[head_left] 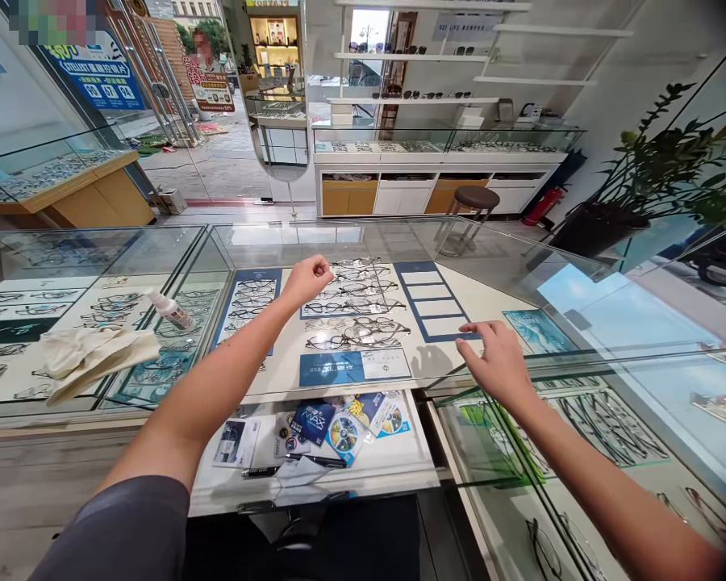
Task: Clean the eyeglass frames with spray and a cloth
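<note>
Our curled left hand's (308,279) contents are unclear; our empty right hand (497,359) spreads near a navy slotted oblong board (431,299) pointing away; a yellow sign (272,3) reads "PLAYBOY".

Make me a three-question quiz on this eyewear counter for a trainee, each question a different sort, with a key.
1. True or false: in this view, the cream cloth lies left of the white bottle.
2. The right hand is nearest to: a) the round stool; b) the blue slotted tray; c) the red fire extinguisher.
3. Fill in: the ____ is the hand nearer the middle rows of eyeglasses.

Key: 1. true; 2. b; 3. left hand.
</note>
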Demonstrator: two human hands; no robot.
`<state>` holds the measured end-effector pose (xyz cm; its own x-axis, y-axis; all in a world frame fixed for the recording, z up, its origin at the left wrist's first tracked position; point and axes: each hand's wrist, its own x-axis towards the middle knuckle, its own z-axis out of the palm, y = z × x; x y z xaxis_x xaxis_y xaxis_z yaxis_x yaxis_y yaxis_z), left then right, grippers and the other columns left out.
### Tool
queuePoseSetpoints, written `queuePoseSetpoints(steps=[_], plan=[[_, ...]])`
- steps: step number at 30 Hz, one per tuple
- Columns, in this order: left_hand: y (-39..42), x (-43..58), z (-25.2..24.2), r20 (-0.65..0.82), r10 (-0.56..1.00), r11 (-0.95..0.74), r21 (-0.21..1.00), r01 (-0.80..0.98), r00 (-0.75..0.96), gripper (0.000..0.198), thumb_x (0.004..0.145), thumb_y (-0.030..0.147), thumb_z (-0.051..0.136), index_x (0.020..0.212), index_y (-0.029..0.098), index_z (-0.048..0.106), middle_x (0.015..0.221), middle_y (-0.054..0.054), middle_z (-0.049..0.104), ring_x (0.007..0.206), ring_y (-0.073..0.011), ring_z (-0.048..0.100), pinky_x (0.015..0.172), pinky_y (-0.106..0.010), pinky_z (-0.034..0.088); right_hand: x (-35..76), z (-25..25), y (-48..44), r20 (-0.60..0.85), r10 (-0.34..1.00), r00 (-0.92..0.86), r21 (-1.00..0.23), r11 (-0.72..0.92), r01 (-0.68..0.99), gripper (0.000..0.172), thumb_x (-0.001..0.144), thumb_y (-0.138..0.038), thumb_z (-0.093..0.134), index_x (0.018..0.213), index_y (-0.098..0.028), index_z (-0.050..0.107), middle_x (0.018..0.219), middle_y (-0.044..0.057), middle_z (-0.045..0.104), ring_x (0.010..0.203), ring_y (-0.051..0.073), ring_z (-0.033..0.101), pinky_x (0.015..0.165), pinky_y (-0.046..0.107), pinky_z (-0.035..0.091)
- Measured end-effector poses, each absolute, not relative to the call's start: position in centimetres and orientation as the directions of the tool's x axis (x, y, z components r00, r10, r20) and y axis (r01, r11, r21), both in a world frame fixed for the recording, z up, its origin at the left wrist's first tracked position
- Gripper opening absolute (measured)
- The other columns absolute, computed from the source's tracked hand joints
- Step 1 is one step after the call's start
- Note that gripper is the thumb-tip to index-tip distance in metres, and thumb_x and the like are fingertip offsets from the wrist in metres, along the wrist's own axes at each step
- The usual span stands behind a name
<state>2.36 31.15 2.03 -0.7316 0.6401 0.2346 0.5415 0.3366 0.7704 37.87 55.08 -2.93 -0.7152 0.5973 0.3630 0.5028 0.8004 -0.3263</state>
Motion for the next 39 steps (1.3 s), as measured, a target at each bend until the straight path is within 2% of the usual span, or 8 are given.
queuePoseSetpoints(steps=[8,12,21,25,27,30,34,39], plan=[[30.8,3.3,2.4,0.230,0.656,0.291,0.802,0.522,-0.719,0.004,0.079,0.026,0.062,0.077,0.025,0.059,0.059,0.004,0.061,0.062,-0.0178,0.058,0.071,-0.032,0.044,37.8,-2.7,54.8,0.358,0.595,-0.720,-0.316,0.802,0.506,0.035,0.096,-0.045,0.054,0.114,-0.022,0.074,0.116,0.016,0.067,0.109,0.037,0.061,0.099,0.053,0.048],[30.8,3.3,2.2,0.217,0.653,0.306,0.800,0.516,-0.725,0.005,0.077,0.027,0.063,0.074,0.024,0.059,0.060,0.003,0.062,0.065,-0.0180,0.059,0.070,-0.031,0.043,37.9,-2.9,55.0,0.359,0.584,-0.728,-0.305,0.810,0.500,0.034,0.097,-0.045,0.055,0.114,-0.022,0.074,0.115,0.015,0.068,0.107,0.036,0.062,0.100,0.053,0.048],[31.2,4.6,3.5,0.270,0.672,0.283,0.766,0.576,-0.689,0.006,0.076,0.024,0.065,0.074,0.022,0.060,0.062,0.003,0.057,0.065,-0.0159,0.051,0.067,-0.030,0.037,37.8,-3.3,55.6,0.374,0.567,-0.734,-0.266,0.824,0.500,0.036,0.098,-0.047,0.054,0.115,-0.022,0.074,0.116,0.016,0.068,0.113,0.040,0.063,0.100,0.054,0.050],[29.4,7.9,5.6,0.343,0.734,0.143,0.765,0.628,-0.586,0.006,0.076,0.021,0.064,0.072,0.021,0.060,0.062,0.004,0.058,0.063,-0.0142,0.052,0.067,-0.029,0.041,37.6,-3.3,55.8,0.359,0.575,-0.735,-0.257,0.818,0.515,0.038,0.097,-0.048,0.053,0.114,-0.022,0.074,0.118,0.017,0.068,0.112,0.040,0.064,0.098,0.055,0.050],[27.0,10.5,6.8,0.370,0.795,0.041,0.758,0.651,-0.480,0.004,0.076,0.020,0.064,0.073,0.020,0.061,0.067,0.002,0.063,0.067,-0.0143,0.058,0.069,-0.028,0.044,37.6,-3.4,55.9,0.354,0.577,-0.736,-0.254,0.817,0.518,0.038,0.097,-0.049,0.052,0.114,-0.023,0.074,0.119,0.017,0.069,0.113,0.041,0.064,0.097,0.055,0.050],[22.0,15.0,7.8,0.363,0.855,-0.018,0.735,0.677,-0.371,0.007,0.076,0.015,0.063,0.071,0.020,0.063,0.068,0.002,0.066,0.067,-0.0134,0.061,0.070,-0.027,0.047,37.5,-3.5,56.2,0.358,0.575,-0.736,-0.240,0.818,0.522,0.037,0.097,-0.049,0.052,0.113,-0.023,0.073,0.120,0.018,0.068,0.114,0.041,0.063,0.097,0.055,0.050],[16.2,20.1,6.5,0.212,0.950,-0.044,0.816,0.576,-0.228,0.009,0.079,0.012,0.067,0.074,0.019,0.067,0.073,0.001,0.071,0.069,-0.0131,0.063,0.075,-0.026,0.051,37.3,-3.7,56.3,0.366,0.579,-0.729,-0.215,0.815,0.539,0.037,0.095,-0.049,0.052,0.112,-0.023,0.073,0.120,0.019,0.068,0.114,0.041,0.062,0.096,0.055,0.049],[15.1,21.5,1.9,-0.024,0.996,0.058,0.905,0.421,-0.086,0.008,0.075,0.011,0.070,0.075,0.019,0.067,0.071,0.002,0.067,0.067,-0.0107,0.061,0.069,-0.022,0.047,37.2,-3.4,56.1,0.367,0.580,-0.727,-0.212,0.813,0.542,0.036,0.096,-0.048,0.052,0.111,-0.023,0.073,0.119,0.019,0.068,0.112,0.041,0.061,0.096,0.056,0.049]])
